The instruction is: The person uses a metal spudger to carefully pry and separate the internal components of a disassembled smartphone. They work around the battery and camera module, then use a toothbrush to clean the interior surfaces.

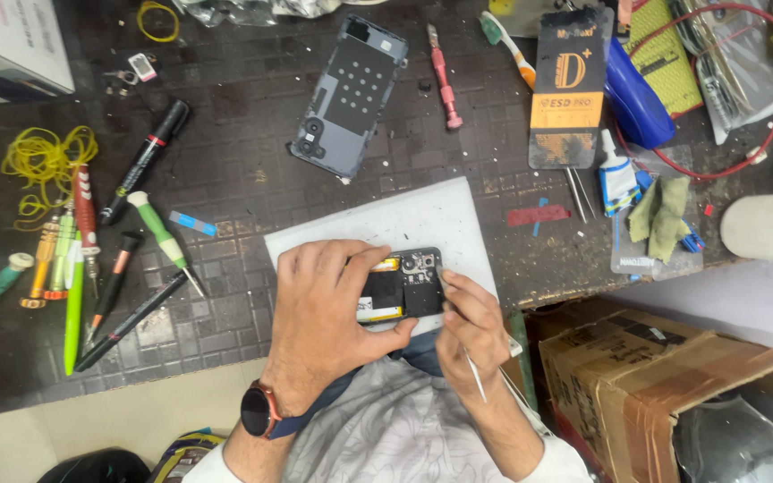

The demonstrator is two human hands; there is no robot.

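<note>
Dark, scuffed workbench matting (252, 179) fills most of the view, with a white work pad (404, 219) lying near its front edge. On that pad sits an opened smartphone (409, 282), its back removed so the black internals, the camera module and a strip of yellow show.

The left hand (324, 313) comes up from the bottom of the view, wrist bent and wearing a dark round watch (259, 410); its fingers curl over the phone's left half, thumb pressed along the lower edge — a firm clamp on the body. The right hand (471, 326) is closed in a pinch around metal tweezers (467, 353), knuckles folded, the tool's tip touching the phone's right edge near the camera module while the long end trails back toward the wrist.

Farther up the bench lies the phone's detached back cover (351, 89), inner side up, well apart from the hands. Just beside it is a red screwdriver (445, 76) — and a row of pens and drivers (91, 259) sits off to the left.
</note>
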